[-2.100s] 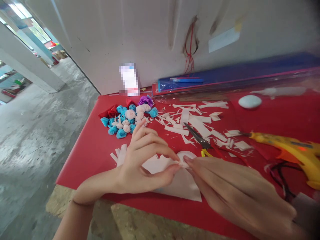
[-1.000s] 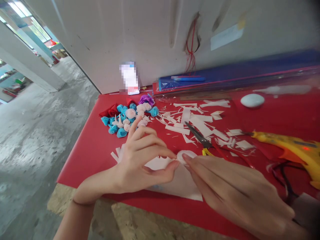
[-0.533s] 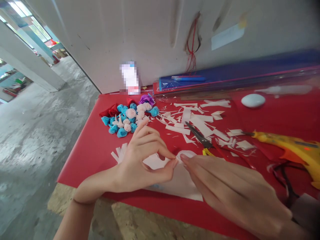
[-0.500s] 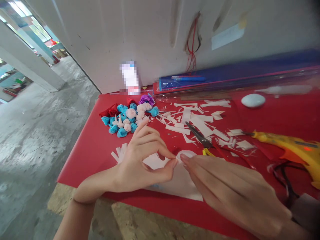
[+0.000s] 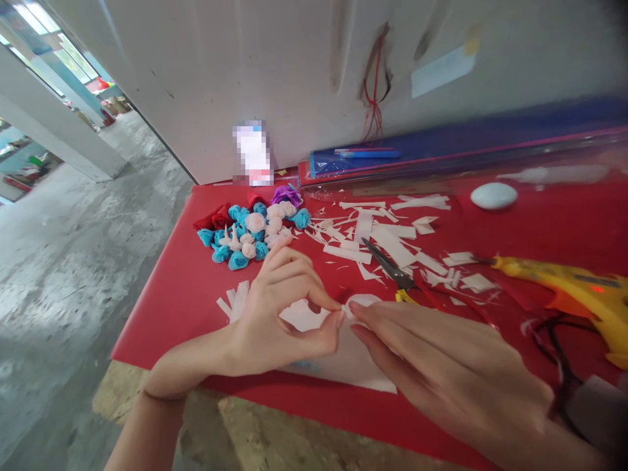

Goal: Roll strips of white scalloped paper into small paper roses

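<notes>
My left hand (image 5: 289,311) is closed in a pinch, thumb and forefinger tips together on a small white paper piece (image 5: 346,313). Opposite it, my right hand (image 5: 441,366) has its fingertips pressed at the same piece, partly covering it. Its exact shape is hard to make out. Below both hands a white sheet (image 5: 366,369) lies on the red tabletop. Pale paper strips (image 5: 239,301) stick out behind my left wrist. Beyond my right fingers lie scissors (image 5: 391,265) with dark blades, their handles partly hidden by that hand.
Blue, pink, red and purple paper flowers (image 5: 255,226) cluster at back left. Paper scraps (image 5: 387,239) are scattered behind the scissors. A yellow glue gun (image 5: 554,278) with a cable lies right. A white egg-shaped object (image 5: 494,195) sits farther back. A phone (image 5: 254,154) leans against the wall.
My right fingertips have shifted slightly and parted a little, showing more of the thumb below. The left hand keeps its pinch. The whole view has moved slightly.
</notes>
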Available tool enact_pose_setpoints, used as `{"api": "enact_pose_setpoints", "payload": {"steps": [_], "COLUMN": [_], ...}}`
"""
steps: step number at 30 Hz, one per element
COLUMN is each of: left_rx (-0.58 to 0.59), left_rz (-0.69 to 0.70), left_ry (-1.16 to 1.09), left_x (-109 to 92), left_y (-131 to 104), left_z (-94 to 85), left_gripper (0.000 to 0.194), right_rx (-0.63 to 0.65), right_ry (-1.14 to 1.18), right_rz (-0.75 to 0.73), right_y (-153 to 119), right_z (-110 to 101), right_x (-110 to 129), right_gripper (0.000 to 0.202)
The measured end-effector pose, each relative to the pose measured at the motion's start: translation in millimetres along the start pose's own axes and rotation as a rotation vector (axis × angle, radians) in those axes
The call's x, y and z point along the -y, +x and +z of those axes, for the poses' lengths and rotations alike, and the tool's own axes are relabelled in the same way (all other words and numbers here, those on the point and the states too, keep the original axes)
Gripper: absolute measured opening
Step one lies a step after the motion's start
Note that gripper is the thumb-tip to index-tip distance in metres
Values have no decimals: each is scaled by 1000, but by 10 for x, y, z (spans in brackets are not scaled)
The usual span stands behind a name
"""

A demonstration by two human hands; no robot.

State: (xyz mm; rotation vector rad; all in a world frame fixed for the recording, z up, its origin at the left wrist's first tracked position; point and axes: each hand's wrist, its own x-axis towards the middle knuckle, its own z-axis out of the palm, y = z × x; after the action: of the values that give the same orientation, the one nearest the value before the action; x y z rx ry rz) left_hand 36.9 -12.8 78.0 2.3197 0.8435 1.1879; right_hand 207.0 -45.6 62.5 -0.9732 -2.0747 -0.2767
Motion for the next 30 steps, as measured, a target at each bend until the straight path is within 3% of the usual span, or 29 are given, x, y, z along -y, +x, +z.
{"api": "enact_pose_setpoints", "payload": {"steps": [6,18,21,25,30], "left_rx": [8,-23,37,181,274], "left_rz": [-1,12,-40,-167,-282], "left_ry": [0,52,-61,-309,-507], "left_x": [-1,-4,11,11,-45], "left_y": [2,-1,3,12,12], "left_z": [-4,-8,-40,-92,-95], "left_gripper": [12,14,3,15,11], "right_rx": [57,45,53,-13,12], "right_ry": [53,205,271,462,810], "right_rz": [-10,185,262,370,442], "right_y": [-32,-62,-74,-40,-15], "right_z": [-35,-5,-20,-30,11], "right_x": [-29,31,18,-30,-163], "right_gripper": [31,24,22,15,14]}}
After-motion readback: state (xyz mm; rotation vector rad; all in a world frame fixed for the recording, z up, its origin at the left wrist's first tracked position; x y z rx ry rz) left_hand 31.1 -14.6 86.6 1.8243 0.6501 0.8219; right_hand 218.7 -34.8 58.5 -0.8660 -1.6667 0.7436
